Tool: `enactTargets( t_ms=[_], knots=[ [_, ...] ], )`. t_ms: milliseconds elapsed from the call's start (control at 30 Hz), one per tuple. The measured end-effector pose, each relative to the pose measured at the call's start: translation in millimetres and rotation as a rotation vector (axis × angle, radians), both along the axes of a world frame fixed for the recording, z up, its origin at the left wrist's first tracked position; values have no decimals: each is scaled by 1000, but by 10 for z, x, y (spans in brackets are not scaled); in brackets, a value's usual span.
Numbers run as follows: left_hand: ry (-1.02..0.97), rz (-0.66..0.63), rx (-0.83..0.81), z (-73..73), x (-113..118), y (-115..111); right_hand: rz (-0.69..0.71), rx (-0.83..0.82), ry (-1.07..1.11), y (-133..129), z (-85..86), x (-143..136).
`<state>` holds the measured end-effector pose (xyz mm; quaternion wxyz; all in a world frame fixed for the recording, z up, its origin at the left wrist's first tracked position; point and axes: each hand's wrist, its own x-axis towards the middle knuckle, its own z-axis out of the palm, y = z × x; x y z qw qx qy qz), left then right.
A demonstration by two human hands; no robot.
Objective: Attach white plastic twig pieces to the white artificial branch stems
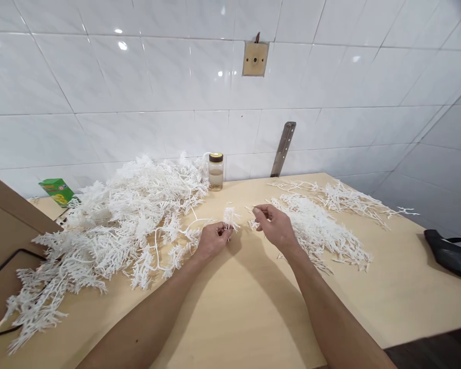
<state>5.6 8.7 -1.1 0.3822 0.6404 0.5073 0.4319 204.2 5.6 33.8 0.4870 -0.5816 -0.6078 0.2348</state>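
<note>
brown panel [19, 225]: leans in at my far left, a black cord [21, 251] across its lower part.
green box [57, 192]: lies tilted behind the panel, beside the big white heap.
big white heap [130, 215]: feathery branched pieces, piled loosely over the left of the pale wooden table [253, 307].
my left hand [214, 238]: thumb and fingers pinched closed on the white sprig, near the heap's right edge.
white sprig [230, 218]: stands up out of my left fingertips, between my two hands; a thin stem runs off leftward from my grip.
clear jar [215, 177]: upright behind my left hand, dark lid with a yellow top, liquid inside.
wall plate [255, 60]: yellowish, on the white tiles above the table.
my right hand [274, 225]: raised, apart from the sprig, fingers curled with the tips near the thumb; whether they pinch some tiny bit, i can't tell from here.
metal strip [283, 149]: leans against the tiles, its slotted face up.
right white pile [318, 230]: small clippings spread beside my right hand.
thin branches [353, 202]: lie beyond that pile, toward the table's far right edge.
black object [449, 253]: at the far right, partly cut off.
</note>
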Motion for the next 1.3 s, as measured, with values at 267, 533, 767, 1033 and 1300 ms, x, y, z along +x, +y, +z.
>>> enactTargets(
  t_ms=[267,533,767,1033,1300],
  knots=[
    [84,-97,58,25,23,-60,133,-47,-63,5,-124,-231],
    [-163,-125,-81,97,-5,-51,156,-163,28,16,-142,-238],
    [-414,-138,-243,137,-48,-29,167,-179,89,32,-170,-229],
    [-605,-190,-282,103,-23,-11,268,-190,184,40,-221,-275],
    [-591,-255,-283,112,-28,-18,279,-200,165,47,-253,-258]
  ],
)
